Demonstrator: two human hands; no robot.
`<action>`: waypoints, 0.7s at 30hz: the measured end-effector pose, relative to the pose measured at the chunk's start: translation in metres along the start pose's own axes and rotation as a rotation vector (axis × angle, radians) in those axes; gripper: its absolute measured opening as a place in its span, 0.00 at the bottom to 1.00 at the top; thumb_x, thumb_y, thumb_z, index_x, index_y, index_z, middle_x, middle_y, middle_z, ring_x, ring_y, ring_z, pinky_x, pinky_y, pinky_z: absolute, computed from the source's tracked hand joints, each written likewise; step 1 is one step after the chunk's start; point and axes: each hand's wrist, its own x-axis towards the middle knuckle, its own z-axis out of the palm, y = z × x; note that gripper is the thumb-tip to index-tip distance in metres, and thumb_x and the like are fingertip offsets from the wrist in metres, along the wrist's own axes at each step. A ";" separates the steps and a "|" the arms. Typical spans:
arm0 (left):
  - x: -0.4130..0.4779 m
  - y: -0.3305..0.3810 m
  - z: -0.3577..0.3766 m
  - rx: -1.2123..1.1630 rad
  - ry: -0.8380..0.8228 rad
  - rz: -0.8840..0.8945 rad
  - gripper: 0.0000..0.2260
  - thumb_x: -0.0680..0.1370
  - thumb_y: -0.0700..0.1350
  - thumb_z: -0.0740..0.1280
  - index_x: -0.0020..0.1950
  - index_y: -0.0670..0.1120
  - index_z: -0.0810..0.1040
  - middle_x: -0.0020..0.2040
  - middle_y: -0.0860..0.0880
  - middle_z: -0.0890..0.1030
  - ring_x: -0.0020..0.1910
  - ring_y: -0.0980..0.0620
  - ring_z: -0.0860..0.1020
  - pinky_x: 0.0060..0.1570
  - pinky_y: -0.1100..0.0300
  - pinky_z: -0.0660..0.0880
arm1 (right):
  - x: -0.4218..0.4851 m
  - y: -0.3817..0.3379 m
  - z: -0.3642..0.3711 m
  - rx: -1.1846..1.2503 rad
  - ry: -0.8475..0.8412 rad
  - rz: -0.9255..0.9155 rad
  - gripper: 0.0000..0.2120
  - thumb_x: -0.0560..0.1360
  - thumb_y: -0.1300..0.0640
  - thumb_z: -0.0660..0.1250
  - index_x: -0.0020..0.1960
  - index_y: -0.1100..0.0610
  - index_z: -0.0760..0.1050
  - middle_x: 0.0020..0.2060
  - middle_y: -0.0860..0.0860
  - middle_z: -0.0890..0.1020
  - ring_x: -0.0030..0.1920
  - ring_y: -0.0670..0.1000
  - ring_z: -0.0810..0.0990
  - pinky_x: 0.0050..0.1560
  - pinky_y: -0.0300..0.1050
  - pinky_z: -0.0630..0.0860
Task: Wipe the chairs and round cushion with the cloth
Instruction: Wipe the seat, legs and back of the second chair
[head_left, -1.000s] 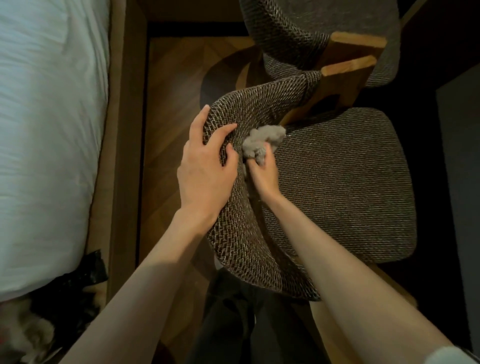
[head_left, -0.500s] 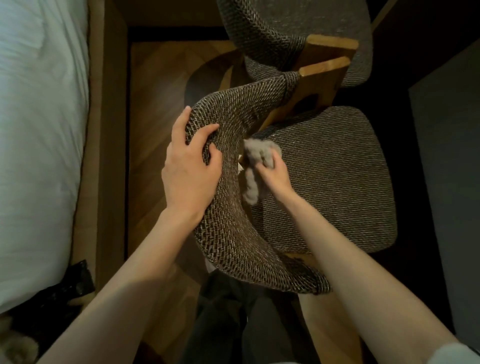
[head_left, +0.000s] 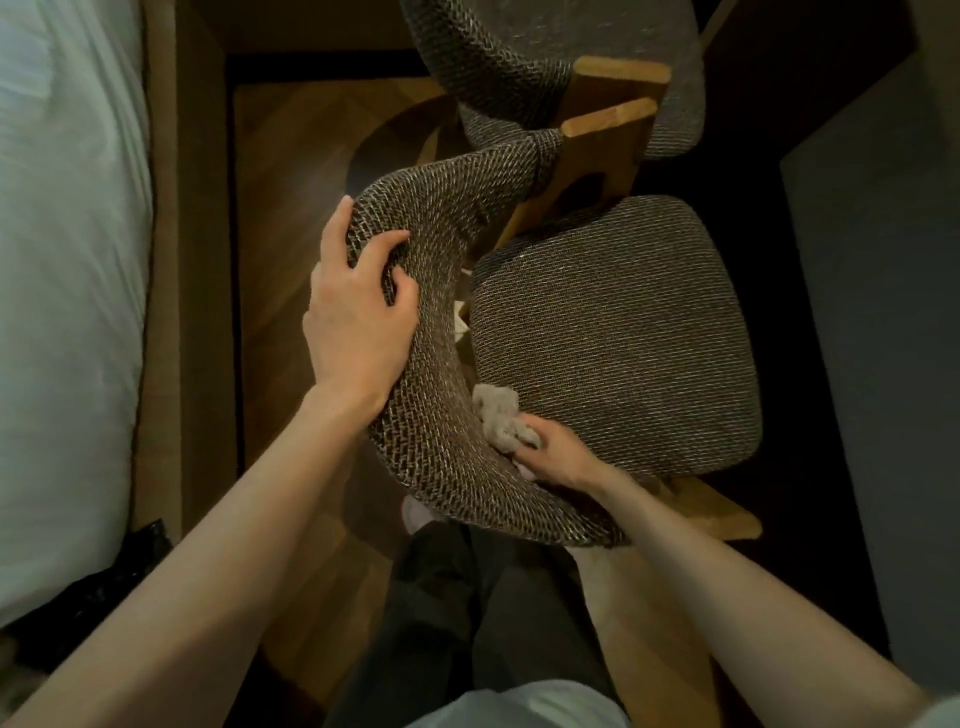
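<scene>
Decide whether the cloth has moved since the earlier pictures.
Yes: the cloth slid along the backrest toward the person, away from the wooden frame.

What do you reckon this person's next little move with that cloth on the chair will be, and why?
Probably slide the cloth a little way along the inside of the backrest toward its near end. The right hand pinches it at the gap between backrest and seat, while the left hand grips the backrest's top, steadying it.

Dim, warm light falls on a herringbone wooden floor (head_left: 291, 218). A white mattress (head_left: 62, 260) in a brown bed frame (head_left: 202, 260) lines the left; a dark grey panel (head_left: 883, 338) stands right
</scene>
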 end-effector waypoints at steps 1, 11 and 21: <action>-0.002 0.002 -0.001 0.015 -0.009 0.006 0.15 0.80 0.47 0.61 0.67 0.53 0.73 0.77 0.50 0.57 0.69 0.49 0.66 0.56 0.56 0.72 | -0.010 0.004 -0.007 -0.090 -0.025 0.023 0.10 0.78 0.54 0.66 0.59 0.53 0.76 0.51 0.48 0.80 0.52 0.50 0.78 0.58 0.49 0.75; -0.063 0.002 0.000 -0.078 0.027 0.014 0.16 0.80 0.43 0.60 0.68 0.49 0.73 0.78 0.53 0.54 0.76 0.48 0.54 0.55 0.85 0.52 | -0.047 -0.091 0.023 0.371 0.223 -0.149 0.10 0.78 0.55 0.62 0.57 0.47 0.77 0.49 0.46 0.83 0.48 0.45 0.81 0.51 0.41 0.77; -0.114 0.002 0.007 -0.051 -0.001 0.041 0.14 0.79 0.43 0.63 0.65 0.46 0.75 0.78 0.48 0.53 0.77 0.42 0.46 0.67 0.78 0.44 | -0.099 0.008 0.009 -0.340 0.347 0.047 0.10 0.74 0.55 0.66 0.37 0.49 0.68 0.40 0.49 0.74 0.41 0.52 0.76 0.40 0.44 0.69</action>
